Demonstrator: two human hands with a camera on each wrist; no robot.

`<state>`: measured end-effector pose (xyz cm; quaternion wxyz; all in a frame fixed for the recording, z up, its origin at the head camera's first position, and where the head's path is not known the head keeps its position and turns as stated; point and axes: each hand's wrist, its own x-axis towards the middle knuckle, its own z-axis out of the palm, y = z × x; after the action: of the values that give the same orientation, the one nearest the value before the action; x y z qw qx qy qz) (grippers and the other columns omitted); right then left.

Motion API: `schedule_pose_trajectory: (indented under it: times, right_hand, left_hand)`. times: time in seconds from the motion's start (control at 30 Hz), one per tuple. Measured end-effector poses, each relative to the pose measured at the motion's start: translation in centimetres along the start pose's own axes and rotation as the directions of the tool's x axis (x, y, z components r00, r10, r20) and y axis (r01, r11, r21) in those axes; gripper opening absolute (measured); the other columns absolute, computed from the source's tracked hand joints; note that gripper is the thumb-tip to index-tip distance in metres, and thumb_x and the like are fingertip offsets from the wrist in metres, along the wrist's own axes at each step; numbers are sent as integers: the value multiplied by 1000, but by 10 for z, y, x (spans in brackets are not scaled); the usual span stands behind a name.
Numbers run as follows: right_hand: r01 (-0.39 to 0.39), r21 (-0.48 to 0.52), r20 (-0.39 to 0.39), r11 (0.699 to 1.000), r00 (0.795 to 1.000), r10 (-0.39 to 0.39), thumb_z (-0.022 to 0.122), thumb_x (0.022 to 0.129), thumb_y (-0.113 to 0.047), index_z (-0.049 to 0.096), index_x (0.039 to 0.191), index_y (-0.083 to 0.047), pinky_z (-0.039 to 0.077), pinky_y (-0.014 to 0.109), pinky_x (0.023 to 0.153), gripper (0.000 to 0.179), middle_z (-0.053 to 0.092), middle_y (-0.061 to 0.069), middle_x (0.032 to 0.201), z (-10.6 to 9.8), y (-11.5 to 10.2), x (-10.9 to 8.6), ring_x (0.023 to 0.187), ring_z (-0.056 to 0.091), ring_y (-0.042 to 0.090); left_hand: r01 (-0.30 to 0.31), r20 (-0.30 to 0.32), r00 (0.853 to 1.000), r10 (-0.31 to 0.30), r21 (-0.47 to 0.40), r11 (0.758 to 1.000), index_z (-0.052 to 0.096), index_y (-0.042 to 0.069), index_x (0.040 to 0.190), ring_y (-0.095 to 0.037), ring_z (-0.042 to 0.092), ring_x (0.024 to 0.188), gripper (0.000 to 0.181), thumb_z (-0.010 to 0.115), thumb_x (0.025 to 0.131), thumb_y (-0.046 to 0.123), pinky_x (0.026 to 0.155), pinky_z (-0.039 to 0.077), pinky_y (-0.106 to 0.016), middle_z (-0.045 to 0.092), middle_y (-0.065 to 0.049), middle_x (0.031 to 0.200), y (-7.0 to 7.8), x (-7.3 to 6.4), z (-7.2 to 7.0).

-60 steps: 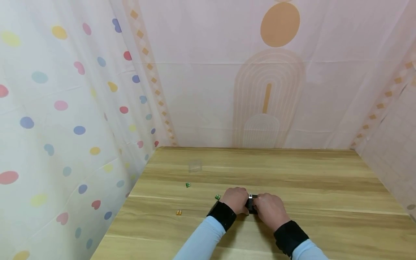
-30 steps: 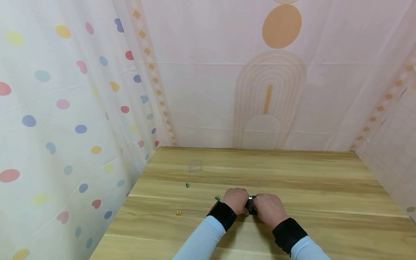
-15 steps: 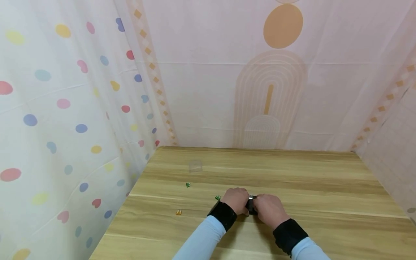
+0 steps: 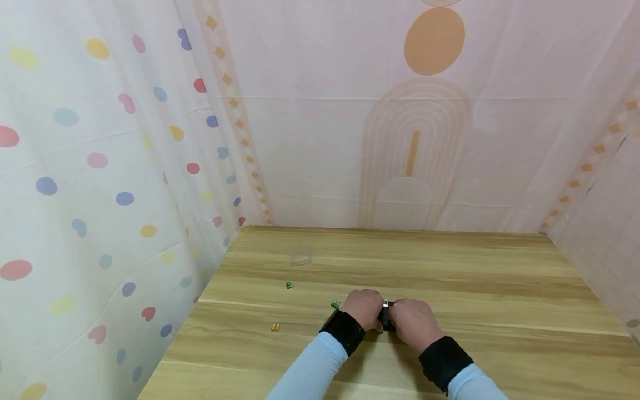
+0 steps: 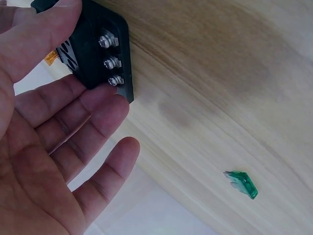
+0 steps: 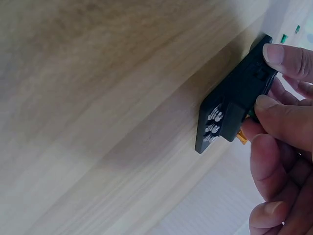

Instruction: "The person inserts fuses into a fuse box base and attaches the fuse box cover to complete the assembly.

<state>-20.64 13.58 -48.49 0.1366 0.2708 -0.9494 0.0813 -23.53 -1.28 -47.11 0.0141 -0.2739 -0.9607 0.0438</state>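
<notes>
A black fuse block with metal screw terminals along one edge is between both hands, tilted close over the table. My left hand holds its left side, thumb over the body and fingertips along the lower edge. The right hand grips the other end, fingertips on the black body. A bit of green shows at the right fingertips, and an orange blade fuse sticks out beside the block. The seating of these two is hidden by fingers.
A green blade fuse lies beside the left wrist, another green fuse farther left. An orange blade fuse lies nearer the front. The clear plastic cover rests toward the back of the wooden table. Curtains hang behind and at left.
</notes>
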Motion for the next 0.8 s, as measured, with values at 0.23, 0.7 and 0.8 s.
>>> schedule_pose_trajectory:
  times: [0.23,0.7,0.8]
  right_hand:
    - [-3,8,-7,1000,1000,3,81,76,-3,59,59,-16,43,31,48,31,53,-4,59,0,2,0,51,50,12]
    - [-48,45,40,998,998,46,82,76,-6,65,61,-18,45,31,50,25,58,-5,62,0,3,-1,54,52,12]
    - [-34,40,29,999,999,33,82,76,-6,65,61,-17,45,32,50,25,57,-4,62,0,4,0,54,53,13]
  left_hand:
    - [1,-14,1000,0,31,1000,71,16,83,-9,61,70,37,92,66,42,60,50,-26,65,6,76,1,-2,-2]
    - [1,-17,1000,-1,36,999,70,16,82,-9,61,69,38,92,66,43,59,50,-25,64,6,76,2,-3,1]
    - [2,-12,1000,-1,44,999,71,16,84,-9,62,70,38,91,67,43,60,51,-26,65,6,77,1,-1,2]
